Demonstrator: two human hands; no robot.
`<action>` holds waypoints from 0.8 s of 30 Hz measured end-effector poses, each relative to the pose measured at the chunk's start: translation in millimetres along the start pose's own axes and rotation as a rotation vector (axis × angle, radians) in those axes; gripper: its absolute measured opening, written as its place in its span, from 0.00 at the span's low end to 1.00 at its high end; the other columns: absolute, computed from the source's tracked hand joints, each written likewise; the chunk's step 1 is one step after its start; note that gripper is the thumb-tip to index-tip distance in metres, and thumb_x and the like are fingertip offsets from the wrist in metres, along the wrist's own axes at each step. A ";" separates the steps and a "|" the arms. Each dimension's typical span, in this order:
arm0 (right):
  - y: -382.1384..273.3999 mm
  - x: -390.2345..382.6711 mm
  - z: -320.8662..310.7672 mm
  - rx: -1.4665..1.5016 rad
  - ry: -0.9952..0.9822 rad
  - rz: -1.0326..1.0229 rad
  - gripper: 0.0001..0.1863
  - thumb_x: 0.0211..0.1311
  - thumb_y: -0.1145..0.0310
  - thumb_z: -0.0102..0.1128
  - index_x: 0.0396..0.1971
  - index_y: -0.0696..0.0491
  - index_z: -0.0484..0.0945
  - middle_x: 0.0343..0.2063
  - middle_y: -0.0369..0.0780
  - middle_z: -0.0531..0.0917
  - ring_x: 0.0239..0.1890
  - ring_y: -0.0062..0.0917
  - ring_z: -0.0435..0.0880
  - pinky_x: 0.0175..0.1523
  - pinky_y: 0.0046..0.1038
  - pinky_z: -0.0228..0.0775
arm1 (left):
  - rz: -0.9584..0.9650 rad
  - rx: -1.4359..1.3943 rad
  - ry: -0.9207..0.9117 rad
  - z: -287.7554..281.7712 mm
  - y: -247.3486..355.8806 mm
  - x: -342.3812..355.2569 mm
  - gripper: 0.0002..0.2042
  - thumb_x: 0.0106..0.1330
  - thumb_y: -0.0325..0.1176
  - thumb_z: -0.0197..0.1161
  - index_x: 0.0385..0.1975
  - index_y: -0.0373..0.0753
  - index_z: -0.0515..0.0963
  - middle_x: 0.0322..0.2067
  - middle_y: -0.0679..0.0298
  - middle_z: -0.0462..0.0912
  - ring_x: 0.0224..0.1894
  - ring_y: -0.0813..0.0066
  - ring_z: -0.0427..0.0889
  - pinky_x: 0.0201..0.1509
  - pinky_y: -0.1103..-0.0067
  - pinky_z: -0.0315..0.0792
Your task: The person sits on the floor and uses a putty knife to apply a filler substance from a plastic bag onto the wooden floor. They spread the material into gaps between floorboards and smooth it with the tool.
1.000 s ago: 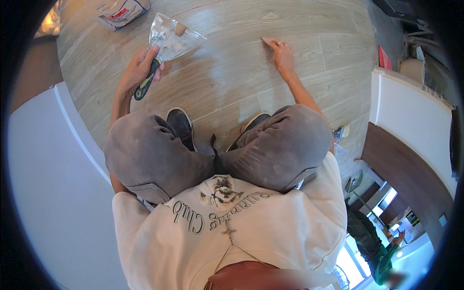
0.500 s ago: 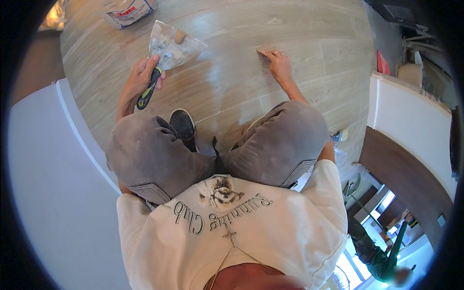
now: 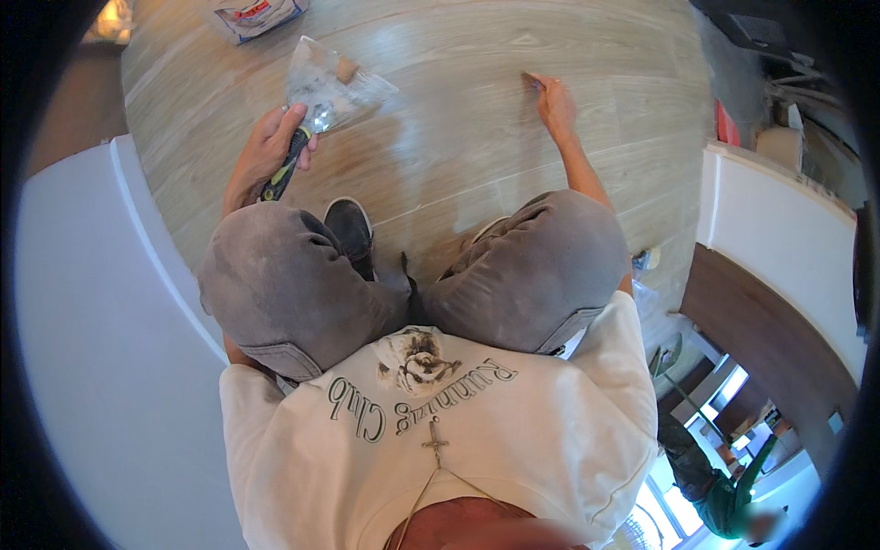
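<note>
My left hand [image 3: 269, 148] is closed round the black and green handle of a wide putty knife [image 3: 312, 84]. Its smeared blade faces up and away from me, carrying a small brown lump [image 3: 346, 70]. Farther right, the fingers of my right hand [image 3: 556, 108] pinch a small flat scraper [image 3: 531, 81]; its exact shape is hard to make out. The scraper is at the wood-look plank floor [image 3: 458, 137], though I cannot tell whether its edge touches. I squat with both knees raised between my arms.
A printed bag [image 3: 261, 16] stands at the far left. A white panel [image 3: 101, 302] runs along my left, and a low white wall [image 3: 775, 215] along my right. Behind that wall are a red piece [image 3: 727, 124] and clutter. Another person [image 3: 724, 500] in green is at the lower right.
My right hand has moved right and slightly farther away with the small scraper. The left hand and its putty knife have barely moved.
</note>
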State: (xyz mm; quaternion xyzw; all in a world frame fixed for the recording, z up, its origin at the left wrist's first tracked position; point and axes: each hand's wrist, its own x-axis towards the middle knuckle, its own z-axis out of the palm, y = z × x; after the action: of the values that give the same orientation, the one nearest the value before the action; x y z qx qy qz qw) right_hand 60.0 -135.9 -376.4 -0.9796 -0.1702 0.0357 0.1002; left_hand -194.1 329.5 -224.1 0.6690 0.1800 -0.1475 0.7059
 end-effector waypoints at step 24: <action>-76.3 -22.9 -7.5 -0.030 0.040 -0.344 0.28 0.60 0.78 0.54 0.58 0.36 0.81 0.46 0.34 0.83 0.50 0.33 0.81 0.52 0.38 0.73 | -0.061 -0.012 0.038 2.2 14.8 -7.5 0.20 0.80 0.48 0.49 0.34 0.36 0.75 0.24 0.66 0.79 0.19 0.80 0.77 0.25 0.81 0.73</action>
State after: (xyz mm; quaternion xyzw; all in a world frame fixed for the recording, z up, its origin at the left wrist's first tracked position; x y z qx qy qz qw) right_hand 14.4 -74.7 -352.4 -0.9380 -0.3338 -0.0040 0.0933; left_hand -194.0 328.0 -207.4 0.6616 0.2145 -0.1549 0.7016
